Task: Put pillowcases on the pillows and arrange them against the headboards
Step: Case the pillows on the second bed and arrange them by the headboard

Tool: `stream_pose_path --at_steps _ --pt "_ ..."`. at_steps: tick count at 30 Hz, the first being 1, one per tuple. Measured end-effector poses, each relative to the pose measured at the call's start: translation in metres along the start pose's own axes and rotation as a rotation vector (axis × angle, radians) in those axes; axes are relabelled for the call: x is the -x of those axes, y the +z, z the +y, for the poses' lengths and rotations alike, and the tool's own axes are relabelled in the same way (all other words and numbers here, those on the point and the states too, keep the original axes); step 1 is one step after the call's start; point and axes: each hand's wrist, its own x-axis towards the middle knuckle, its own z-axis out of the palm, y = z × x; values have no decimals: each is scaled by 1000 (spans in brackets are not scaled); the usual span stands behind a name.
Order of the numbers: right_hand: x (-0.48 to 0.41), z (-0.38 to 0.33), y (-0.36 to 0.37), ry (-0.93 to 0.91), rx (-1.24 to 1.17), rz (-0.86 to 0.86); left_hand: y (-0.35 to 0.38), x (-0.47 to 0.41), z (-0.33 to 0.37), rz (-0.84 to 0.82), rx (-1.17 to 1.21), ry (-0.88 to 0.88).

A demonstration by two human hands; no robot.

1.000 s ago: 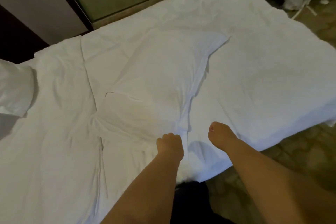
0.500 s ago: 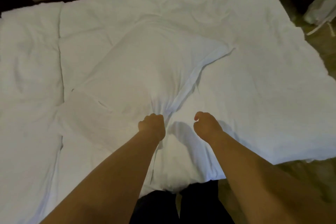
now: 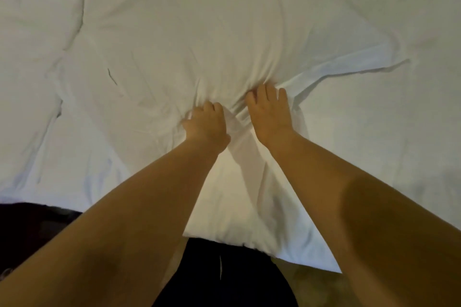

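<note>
On the white bed [image 3: 374, 132] the pillow [image 3: 199, 32] lies inside its pillowcase [image 3: 249, 194], open end near the person. Left hand [image 3: 205, 127] clenches gathered cloth; right hand [image 3: 270, 112] presses, fingers spread. Casing step; next, probably seat the corners.

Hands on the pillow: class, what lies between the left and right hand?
In the head view, only a bunched ridge of white pillowcase lies between the left hand and the right hand; nothing else sits there.

pillow [image 3: 212, 32] on bed [image 3: 374, 132] (mid-bed), both hands at its near edge
</note>
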Motion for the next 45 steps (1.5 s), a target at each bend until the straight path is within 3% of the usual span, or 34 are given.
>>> stream_pose_path --at_steps 10,15,20,25,28,33,38,45 --pt "-24 3 23 -136 92 136 26 -26 18 144 -254 -48" --pt "-31 4 12 -219 102 134 24 -27 23 113 -164 -85" --pt "-35 8 -23 -200 -142 17 18 -10 18 82 -31 -45" --pt "-18 9 -66 -131 -293 -68 3 23 12 122 170 -113" --pt "0 5 -94 -111 -358 -100 -11 41 -5 188 226 -122" --pt "49 -4 -131 -27 -467 -65 -41 79 -37 141 230 -63" --pt "98 -3 -177 1 -574 -86 -63 140 -58 251 340 5" --pt "229 -29 -210 61 -633 -2 -58 262 -82 342 387 95"
